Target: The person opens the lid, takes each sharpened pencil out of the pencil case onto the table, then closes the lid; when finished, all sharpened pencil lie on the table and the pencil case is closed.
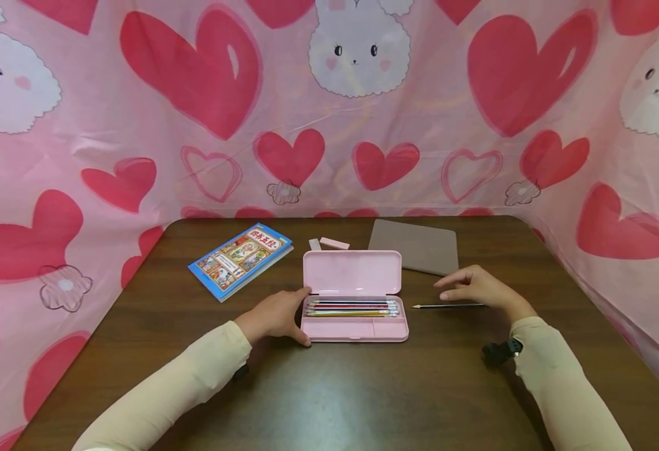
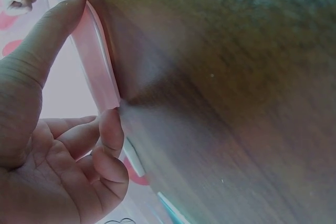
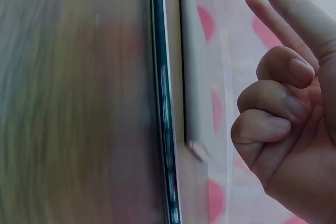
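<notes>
A pink pencil case (image 1: 335, 329) lies on the table with its lid (image 1: 352, 272) raised. Several pencils (image 1: 352, 308) lie side by side in its back compartment. My left hand (image 1: 273, 315) grips the case's left end, thumb at the front corner and fingers toward the hinge. In the left wrist view, the thumb (image 2: 52, 32) lies along the pink wall. One dark pencil (image 1: 448, 306) lies on the table right of the case, its tip toward the case. Over its right part hovers my right hand (image 1: 482, 289), holding nothing; the right wrist view shows its index finger and thumb extended, other fingers curled.
A blue-edged illustrated book (image 1: 242, 260) lies at the back left. Behind the case are a small white block (image 1: 314, 244) and a pink bar (image 1: 335, 243). At the back right lies a flat grey rounded rectangle (image 1: 416, 244). Heart-patterned cloth (image 1: 352, 125) surrounds the table (image 1: 329, 388).
</notes>
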Demonstrator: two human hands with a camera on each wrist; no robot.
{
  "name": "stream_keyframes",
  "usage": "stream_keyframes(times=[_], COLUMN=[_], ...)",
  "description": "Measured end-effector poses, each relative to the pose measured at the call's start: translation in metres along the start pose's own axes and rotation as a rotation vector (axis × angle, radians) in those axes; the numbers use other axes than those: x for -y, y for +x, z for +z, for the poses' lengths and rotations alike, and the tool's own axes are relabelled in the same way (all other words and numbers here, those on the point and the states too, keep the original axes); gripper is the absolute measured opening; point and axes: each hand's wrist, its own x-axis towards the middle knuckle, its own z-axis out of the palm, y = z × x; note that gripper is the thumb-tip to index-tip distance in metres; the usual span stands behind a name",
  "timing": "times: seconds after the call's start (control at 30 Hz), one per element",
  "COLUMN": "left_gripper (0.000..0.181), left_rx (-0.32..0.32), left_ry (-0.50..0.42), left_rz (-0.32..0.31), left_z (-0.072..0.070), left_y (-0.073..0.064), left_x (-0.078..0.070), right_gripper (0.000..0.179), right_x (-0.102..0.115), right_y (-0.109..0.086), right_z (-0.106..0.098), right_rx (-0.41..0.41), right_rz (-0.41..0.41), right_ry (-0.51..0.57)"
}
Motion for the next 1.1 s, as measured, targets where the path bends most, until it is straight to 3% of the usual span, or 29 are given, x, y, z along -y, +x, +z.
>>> stream_keyframes(times=[0.27, 0.43, 0.67, 0.97, 1.1], left_gripper=[0.104, 0.105, 0.104, 0.106, 0.106], left_rx=[-0.005, 0.001, 0.0, -0.003, -0.004], left_ry=[0.006, 0.003, 0.016, 0.024, 0.026], left_rz=[-0.012, -0.017, -0.021, -0.025, -0.02], left_z=[0.001, 0.002, 0.002, 0.002, 0.002], left_y=[0.0, 0.001, 0.002, 0.001, 0.0], left_x=[-0.003, -0.002, -0.001, -0.003, -0.003], right_gripper=[0.034, 0.033, 0.028, 0.022, 0.016], right_x=[0.011, 0.019, 0.028, 0.039, 0.046], right_y=[0.016, 0.026, 0.04, 0.048, 0.05], right_z=[0.015, 0.026, 0.043, 0.068, 0.077], right_rx=[0.043, 0.08, 0.142, 0.207, 0.204], right_rz=[-0.064, -0.075, -0.163, -0.223, -0.232], right_ry=[-0.05, -0.052, -0.011, 0.007, -0.047])
